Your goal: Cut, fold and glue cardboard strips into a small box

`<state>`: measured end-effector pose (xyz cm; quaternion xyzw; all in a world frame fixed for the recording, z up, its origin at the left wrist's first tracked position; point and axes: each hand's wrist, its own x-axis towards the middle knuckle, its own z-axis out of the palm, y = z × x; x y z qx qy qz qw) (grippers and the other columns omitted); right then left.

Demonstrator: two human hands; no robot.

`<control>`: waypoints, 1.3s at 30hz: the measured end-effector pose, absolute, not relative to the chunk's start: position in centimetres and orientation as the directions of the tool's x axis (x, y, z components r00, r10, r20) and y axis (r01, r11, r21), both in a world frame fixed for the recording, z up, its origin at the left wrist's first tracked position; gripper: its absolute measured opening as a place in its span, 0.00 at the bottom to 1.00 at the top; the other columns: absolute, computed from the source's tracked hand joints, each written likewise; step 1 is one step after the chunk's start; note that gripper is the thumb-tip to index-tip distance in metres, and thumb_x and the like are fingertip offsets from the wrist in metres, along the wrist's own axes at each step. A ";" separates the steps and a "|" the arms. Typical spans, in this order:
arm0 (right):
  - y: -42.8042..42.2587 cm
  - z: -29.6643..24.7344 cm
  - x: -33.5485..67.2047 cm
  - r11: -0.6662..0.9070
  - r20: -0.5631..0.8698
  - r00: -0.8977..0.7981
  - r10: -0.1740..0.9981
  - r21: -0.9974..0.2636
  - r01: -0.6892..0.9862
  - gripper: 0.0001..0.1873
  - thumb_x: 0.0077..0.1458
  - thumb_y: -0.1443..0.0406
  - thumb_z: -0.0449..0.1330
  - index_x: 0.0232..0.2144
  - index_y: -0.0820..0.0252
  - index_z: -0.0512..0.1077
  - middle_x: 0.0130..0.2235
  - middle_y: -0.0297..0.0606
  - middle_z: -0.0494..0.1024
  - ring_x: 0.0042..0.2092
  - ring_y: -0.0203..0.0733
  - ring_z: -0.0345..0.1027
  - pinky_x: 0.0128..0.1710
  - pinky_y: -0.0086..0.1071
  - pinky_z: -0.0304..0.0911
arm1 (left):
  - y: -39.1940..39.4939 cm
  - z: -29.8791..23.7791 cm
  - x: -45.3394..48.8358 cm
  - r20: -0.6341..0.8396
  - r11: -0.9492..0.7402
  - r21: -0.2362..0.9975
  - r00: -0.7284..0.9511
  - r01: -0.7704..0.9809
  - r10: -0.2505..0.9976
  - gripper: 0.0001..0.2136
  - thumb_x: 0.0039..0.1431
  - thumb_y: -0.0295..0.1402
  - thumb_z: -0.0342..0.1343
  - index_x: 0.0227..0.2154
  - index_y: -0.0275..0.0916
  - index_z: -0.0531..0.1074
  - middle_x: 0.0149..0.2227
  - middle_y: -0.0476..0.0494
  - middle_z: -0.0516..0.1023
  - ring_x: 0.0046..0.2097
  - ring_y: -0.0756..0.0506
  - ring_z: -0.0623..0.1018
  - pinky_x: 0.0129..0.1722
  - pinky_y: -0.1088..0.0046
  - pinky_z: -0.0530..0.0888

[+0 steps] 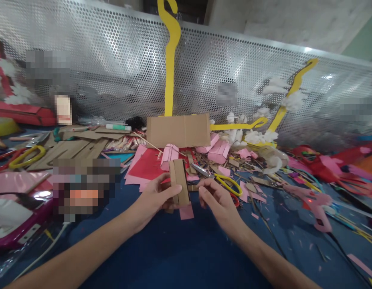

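Note:
My left hand (156,196) is closed around a small folded cardboard piece (179,186) with a strip of pink paper (186,211) hanging from its lower end. It holds the piece upright just above the blue tabletop (174,253). My right hand (214,198) hovers right beside the cardboard, fingers curled with the tips near its right edge; nothing shows in it. Yellow-handled scissors (228,182) lie just behind my right hand.
A larger cardboard sheet (178,130) stands behind, with pink and red paper (146,164) around it. Tall yellow cut-outs (170,60) and cotton tufts (249,134) lean on a perforated metal wall (114,68). Scraps and pink scissors (315,202) litter the right; cardboard pieces (71,148) lie left.

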<state>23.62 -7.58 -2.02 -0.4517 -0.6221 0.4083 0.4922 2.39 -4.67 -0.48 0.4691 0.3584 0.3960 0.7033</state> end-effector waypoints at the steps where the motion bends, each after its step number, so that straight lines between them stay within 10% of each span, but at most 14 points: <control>1: -7.7 -1.8 23.5 0.254 0.232 -0.133 0.963 -0.951 0.175 0.17 0.67 0.51 0.58 0.39 0.58 0.73 0.29 0.30 0.68 0.30 0.36 0.63 0.32 0.30 0.62 | -4.6 -0.7 2.3 -0.121 0.225 0.953 0.427 -0.204 0.896 0.31 0.57 0.45 0.68 0.59 0.39 0.65 0.51 0.33 0.82 0.43 0.39 0.85 0.34 0.69 0.79; 18: -8.3 -1.8 23.0 0.221 0.176 -0.190 0.966 -0.941 0.257 0.18 0.63 0.51 0.63 0.30 0.58 0.70 0.24 0.28 0.68 0.26 0.34 0.59 0.27 0.29 0.56 | -4.5 -1.4 2.6 0.023 0.037 0.994 0.532 -0.102 0.847 0.27 0.60 0.42 0.66 0.58 0.41 0.65 0.57 0.31 0.78 0.57 0.33 0.79 0.55 0.51 0.77; 39: -8.1 -1.9 23.2 0.225 0.190 -0.185 0.964 -0.955 0.194 0.17 0.64 0.53 0.62 0.31 0.58 0.68 0.27 0.28 0.66 0.27 0.34 0.58 0.29 0.30 0.56 | -4.0 -1.9 2.1 0.014 0.014 0.999 0.501 -0.053 0.865 0.26 0.62 0.46 0.63 0.57 0.41 0.65 0.55 0.34 0.78 0.49 0.38 0.82 0.36 0.67 0.79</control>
